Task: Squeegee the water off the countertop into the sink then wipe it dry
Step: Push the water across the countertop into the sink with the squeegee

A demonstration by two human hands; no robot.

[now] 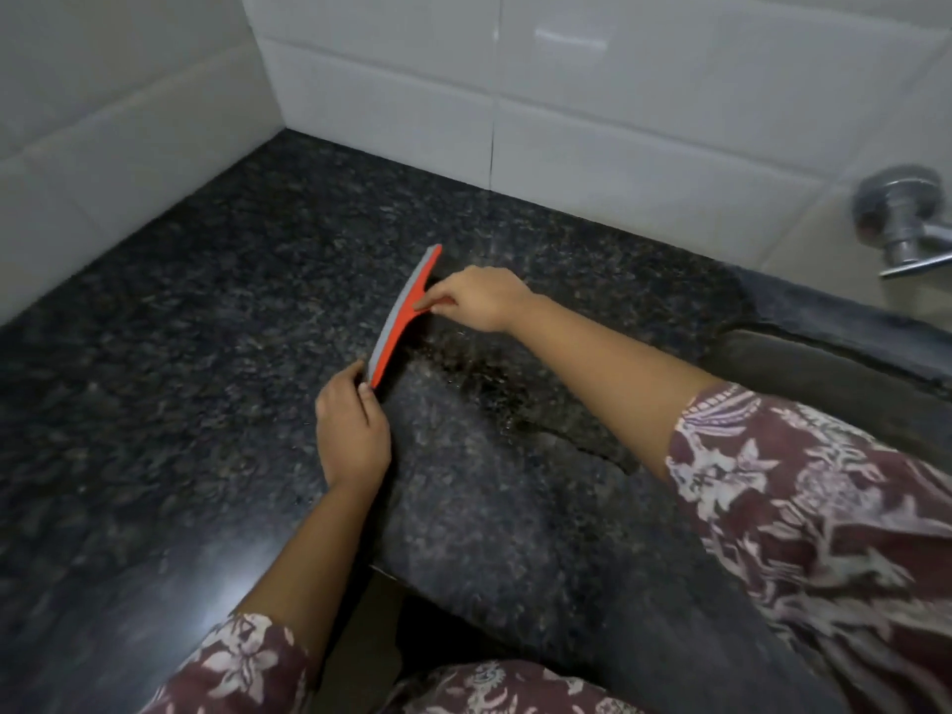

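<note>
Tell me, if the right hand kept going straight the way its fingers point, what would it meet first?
The right hand already touches the squeegee; beyond it, likely only bare countertop toward the left wall.

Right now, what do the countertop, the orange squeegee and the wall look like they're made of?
The dark speckled countertop looks like polished granite: black stone with pale flecks and a glossy sheen. The orange squeegee appears to be moulded plastic with a matte grey blade, probably rubber or silicone. The white wall is glazed ceramic tile, judging by the grout lines and shiny reflections.
</note>
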